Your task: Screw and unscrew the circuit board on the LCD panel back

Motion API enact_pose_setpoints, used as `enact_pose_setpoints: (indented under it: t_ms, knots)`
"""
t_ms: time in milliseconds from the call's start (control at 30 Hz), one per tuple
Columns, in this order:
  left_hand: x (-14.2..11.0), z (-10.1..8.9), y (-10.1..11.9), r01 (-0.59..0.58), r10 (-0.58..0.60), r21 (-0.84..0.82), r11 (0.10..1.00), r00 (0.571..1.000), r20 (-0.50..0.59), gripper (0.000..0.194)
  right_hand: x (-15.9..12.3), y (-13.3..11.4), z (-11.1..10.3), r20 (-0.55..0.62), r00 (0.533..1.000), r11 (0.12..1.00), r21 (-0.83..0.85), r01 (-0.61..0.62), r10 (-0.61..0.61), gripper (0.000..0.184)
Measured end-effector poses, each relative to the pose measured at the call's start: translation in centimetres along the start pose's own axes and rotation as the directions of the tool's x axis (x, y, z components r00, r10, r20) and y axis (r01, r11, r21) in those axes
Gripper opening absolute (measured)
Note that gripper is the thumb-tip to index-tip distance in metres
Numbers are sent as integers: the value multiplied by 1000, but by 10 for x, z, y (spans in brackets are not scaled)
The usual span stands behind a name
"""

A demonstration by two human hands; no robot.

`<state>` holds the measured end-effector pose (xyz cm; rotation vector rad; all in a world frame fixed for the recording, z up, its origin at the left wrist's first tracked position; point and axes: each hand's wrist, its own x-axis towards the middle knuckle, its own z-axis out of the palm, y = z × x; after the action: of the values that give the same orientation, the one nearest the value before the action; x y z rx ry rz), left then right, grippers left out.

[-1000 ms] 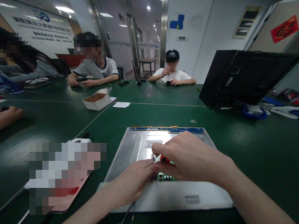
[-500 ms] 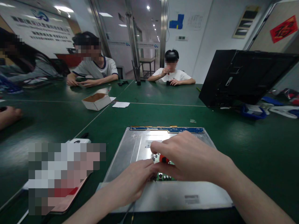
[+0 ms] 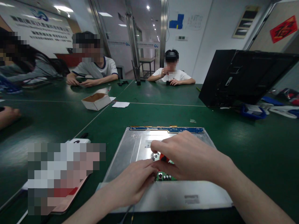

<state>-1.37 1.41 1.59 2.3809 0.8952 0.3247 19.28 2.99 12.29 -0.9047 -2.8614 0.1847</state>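
A flat silver display panel [image 3: 168,194] lies in front of me, with a narrow blue circuit board [image 3: 187,129] along its far edge. On its middle sits a small green circuit board [image 3: 167,178], partly covered by my hands. My right hand [image 3: 187,152] is closed around a red-and-black screwdriver [image 3: 164,158]; only part of its handle shows, and the shaft is hidden. My left hand [image 3: 137,174] rests at the green board's left side, fingers pressed together, tips partly hidden beside the right thumb. What they pinch does not show.
At left lie a pink-edged phone-like thing [image 3: 67,202], blurred out, and a white object [image 3: 80,141]. Farther off stand an open white box [image 3: 97,102] and a black monitor-like casing [image 3: 243,77] near a blue tray [image 3: 253,113]. Other people sit around the green table [image 3: 149,113].
My right thumb has shifted slightly up and left against the screwdriver handle, and the left fingertips have moved a little. The panel and boards stay where they were.
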Motion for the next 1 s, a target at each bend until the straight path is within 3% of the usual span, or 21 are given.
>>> enact_pose_setpoints:
  t_ms: [433,567,1000]
  knots:
    - [0,3,-4,-28,28,12,1000,999,-20,17,-2,1,-1,2,1000,999,35,22,-22,20]
    - [-1,3,-3,-9,9,-11,1000,1000,-4,17,-2,0,-1,-14,1000,1000,-3,10,-10,12]
    - [1,3,-6,21,-21,-12,1000,999,33,18,-2,-1,1,-35,999,1000,-5,6,-6,23]
